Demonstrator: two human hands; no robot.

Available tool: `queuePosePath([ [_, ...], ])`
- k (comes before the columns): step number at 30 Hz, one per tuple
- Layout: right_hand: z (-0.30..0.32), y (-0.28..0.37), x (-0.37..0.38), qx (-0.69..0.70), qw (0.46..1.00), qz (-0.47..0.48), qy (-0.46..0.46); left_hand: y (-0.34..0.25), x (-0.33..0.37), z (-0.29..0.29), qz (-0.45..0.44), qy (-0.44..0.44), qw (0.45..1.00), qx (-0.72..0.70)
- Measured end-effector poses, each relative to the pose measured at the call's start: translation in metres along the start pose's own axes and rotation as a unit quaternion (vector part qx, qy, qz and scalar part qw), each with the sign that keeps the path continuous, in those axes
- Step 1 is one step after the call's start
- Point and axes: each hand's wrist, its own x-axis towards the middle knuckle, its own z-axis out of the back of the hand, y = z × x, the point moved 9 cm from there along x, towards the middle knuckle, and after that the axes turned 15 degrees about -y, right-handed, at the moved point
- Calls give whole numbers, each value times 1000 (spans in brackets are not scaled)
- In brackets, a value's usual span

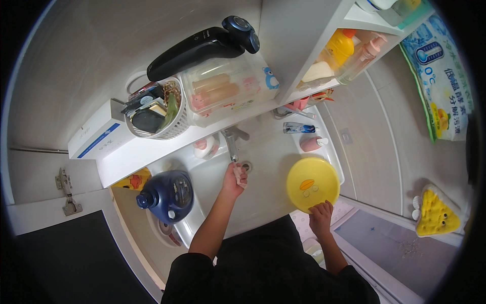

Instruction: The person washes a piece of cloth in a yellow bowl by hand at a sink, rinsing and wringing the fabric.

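Observation:
Under the chrome faucet (231, 146), my left hand (232, 185) is closed around a small crumpled pale cloth (240, 176), just beside the drain (246, 165). Whether water is running cannot be made out. At the right side of the white sink (263, 195), my right hand (320, 219) grips the near rim of a yellow plastic basin (324, 177). The basin is round, with an orange bill and small round marks inside. Its far side rests against the sink's right edge.
A dark blue detergent jug (169, 196) stands left of the sink. Pump bottles (311, 144) and a clear-blue tube (298, 127) line the right ledge. Above the faucet, a shelf holds a black shaver (202, 50), a white basket (174, 126) and a clear box (223, 71).

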Motion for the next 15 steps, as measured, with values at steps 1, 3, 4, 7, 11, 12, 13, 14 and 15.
queuePosePath([
  [1, -1, -1, -2, 0, 1000, 0, -1, 0, 2, 1, 1, 14, 1000, 3],
  [3, -4, -7, -5, -26, 999, -16, -10, 1, -2, -7, 4, 28, 1000, 7],
  [4, -6, -9, -6, -26, 999, -16, -11, 0, -3, -5, 0, 5, 1000, 14],
  [7, -7, -20, -5, -63, 997, -33, -26, 0, -9, -8, -21, -49, 998, 41],
  [11, -2, -31, 1, -66, 996, -44, -50, -3, -13, -9, -39, -69, 994, 69],
  [12, -1, -35, 1, -71, 995, -54, -53, -3, -13, -9, -38, -69, 995, 69],
  [13, -1, -37, 0, -72, 994, -54, -53, -4, -12, -8, -42, -71, 993, 81],
  [14, 0, -40, 2, -108, 991, -60, -52, -6, -9, -4, -48, -74, 992, 91],
  [15, 0, -42, 3, -144, 986, -65, -51, -8, -7, 0, -50, -74, 992, 89],
])
